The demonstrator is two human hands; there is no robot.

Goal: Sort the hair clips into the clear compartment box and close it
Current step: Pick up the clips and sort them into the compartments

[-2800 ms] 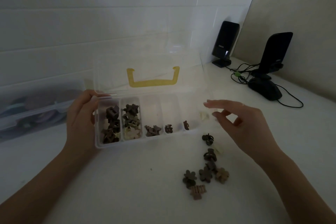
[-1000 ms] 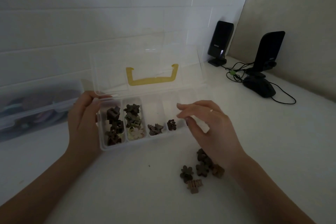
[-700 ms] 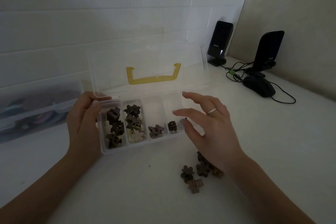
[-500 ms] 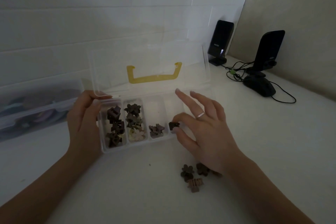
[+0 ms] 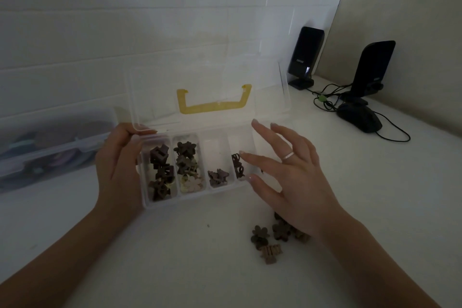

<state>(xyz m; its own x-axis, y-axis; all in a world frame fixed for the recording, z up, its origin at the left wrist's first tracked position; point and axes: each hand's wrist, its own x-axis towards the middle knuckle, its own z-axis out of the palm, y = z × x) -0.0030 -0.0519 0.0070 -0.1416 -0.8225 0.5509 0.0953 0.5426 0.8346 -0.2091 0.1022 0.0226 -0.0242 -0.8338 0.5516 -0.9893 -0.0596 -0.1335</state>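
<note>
White counter: left hand grips box (lid up); right hand spread, empty.

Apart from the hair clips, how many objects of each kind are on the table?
Black speakers: 2
Black mouse: 1
Clear compartment box: 1
Translucent storage bin: 1
Total: 5

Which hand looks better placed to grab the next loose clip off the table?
The right hand: it is open and empty, right above the loose brown hair clips. The left hand grips the clear plastic compartment box.
</note>
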